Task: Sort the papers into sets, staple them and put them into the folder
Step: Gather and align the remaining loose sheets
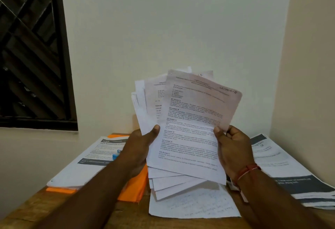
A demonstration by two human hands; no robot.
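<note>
Wooden table (130,216) fills the near view, and close to its near edge a handwritten sheet (195,205) lies flat, right under the lower ends of the papers (190,129) that both hands hold up off the table. The left hand (139,149) grips the bundle at its left edge, thumb across the front, fingers behind. The right hand (233,147) pinches the right edge of the top printed sheet. The bundle is fanned and ragged above and below the grip, so the step looks like sorting: read the top sheet's heading, peel that one sheet free with the right hand while the left clamps the rest, and mind the loose lower sheets. Further back an orange folder (134,187) lies toward the left edge, partly under a printed pile (85,160) bearing a small blue object (116,154), perhaps the stapler. Another printed pile (290,174) lies along the right edge.
</note>
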